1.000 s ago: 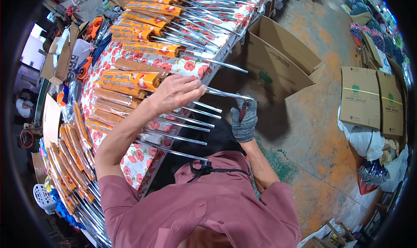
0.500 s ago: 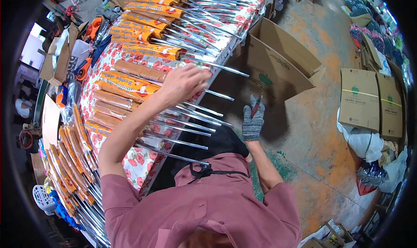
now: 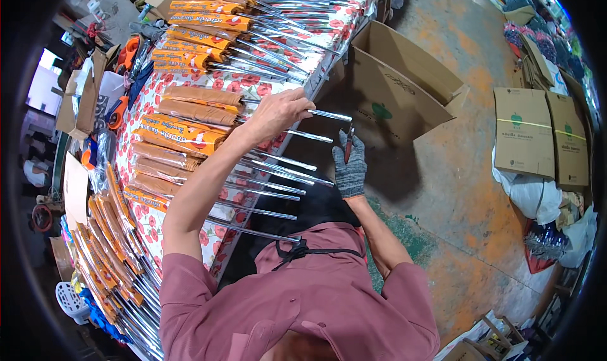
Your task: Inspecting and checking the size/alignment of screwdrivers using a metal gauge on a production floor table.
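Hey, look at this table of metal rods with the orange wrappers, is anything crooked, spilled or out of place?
Nothing is spilled or broken. The rods lie in rough rows, fanned slightly, tips overhanging the floral table edge. The left hand rests on one rod; the gloved right hand holds a small red-handled tool.

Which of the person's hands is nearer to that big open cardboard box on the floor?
The right. The gloved right hand, holding a small tool, hangs just off the table edge beside the open cardboard box. The bare left hand rests over the metal rods on the table, farther from it.
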Demonstrator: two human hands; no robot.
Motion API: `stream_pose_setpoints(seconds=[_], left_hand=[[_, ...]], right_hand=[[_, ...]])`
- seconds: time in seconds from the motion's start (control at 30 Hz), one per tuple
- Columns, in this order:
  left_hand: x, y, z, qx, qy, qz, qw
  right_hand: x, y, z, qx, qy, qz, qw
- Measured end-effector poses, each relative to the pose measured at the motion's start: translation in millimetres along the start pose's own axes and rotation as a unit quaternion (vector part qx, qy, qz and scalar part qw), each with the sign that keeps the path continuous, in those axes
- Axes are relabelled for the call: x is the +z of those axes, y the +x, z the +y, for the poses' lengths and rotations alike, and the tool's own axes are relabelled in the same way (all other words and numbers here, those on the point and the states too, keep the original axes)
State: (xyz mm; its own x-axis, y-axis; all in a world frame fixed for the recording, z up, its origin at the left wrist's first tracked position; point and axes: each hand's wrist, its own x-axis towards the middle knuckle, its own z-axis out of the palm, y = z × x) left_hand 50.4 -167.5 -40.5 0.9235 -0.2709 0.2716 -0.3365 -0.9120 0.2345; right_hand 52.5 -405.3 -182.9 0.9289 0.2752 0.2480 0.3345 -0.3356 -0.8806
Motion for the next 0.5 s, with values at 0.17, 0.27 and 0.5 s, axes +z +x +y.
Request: stream_pose_setpoints(seconds=[0.17, 0.27, 0.5], left_hand=[[-6, -4, 5, -0.002, -0.077, 0.022, 0.997], [-9, -3, 6, 0.005, -0.09, 0.022, 0.996], [-12, 1, 3, 0.02, -0.129, 0.004, 0.991]], right_hand=[[9, 5, 2, 0.033, 0.033, -0.007, 0.999], [14, 9, 6, -0.051, -0.021, 0.022, 0.998], [25, 17, 4, -0.05, 0.094, 0.084, 0.991]])
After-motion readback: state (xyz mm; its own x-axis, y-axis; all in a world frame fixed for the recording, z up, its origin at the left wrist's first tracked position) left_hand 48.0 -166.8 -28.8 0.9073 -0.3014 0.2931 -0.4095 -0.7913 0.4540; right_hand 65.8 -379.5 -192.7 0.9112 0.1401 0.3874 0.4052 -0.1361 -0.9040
